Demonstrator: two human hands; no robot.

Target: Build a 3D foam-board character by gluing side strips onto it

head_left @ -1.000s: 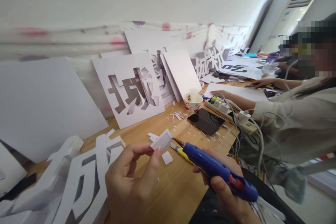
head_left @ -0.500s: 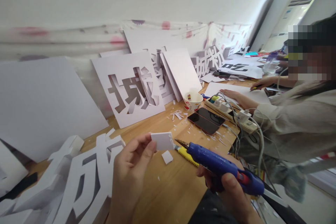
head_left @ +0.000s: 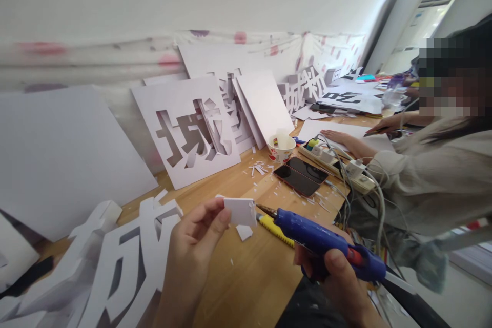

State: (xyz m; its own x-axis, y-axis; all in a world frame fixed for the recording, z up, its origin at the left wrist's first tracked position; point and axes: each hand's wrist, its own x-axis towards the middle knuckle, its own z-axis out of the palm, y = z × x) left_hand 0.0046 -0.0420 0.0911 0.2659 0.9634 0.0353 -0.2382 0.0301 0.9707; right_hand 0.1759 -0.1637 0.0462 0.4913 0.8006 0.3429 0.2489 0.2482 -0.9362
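Between thumb and fingers, my left hand (head_left: 205, 230) pinches a small white foam board piece (head_left: 239, 211). My right hand (head_left: 334, 271) is wrapped round a blue hot glue gun (head_left: 315, 236) with a white glue stick at its back end. The gun's nozzle is at the right edge of the piece, touching or almost touching it. Below the piece lies a small white scrap (head_left: 244, 232). A yellow utility knife (head_left: 275, 229) rests on the table behind the nozzle. Left of my left hand stands a large white three-dimensional character (head_left: 132, 246).
Cut-out boards (head_left: 184, 128) lean against the wall. A paper cup (head_left: 282, 149), two phones (head_left: 302, 175) and a power strip (head_left: 336, 166) with cables stand on the wooden table (head_left: 230, 287), among scraps. At right, a co-worker (head_left: 434, 164) works on a white sheet (head_left: 346, 133).
My left hand has moved the foam board piece slightly right and down, bringing its right edge up to the nozzle. The glue gun has hardly moved.
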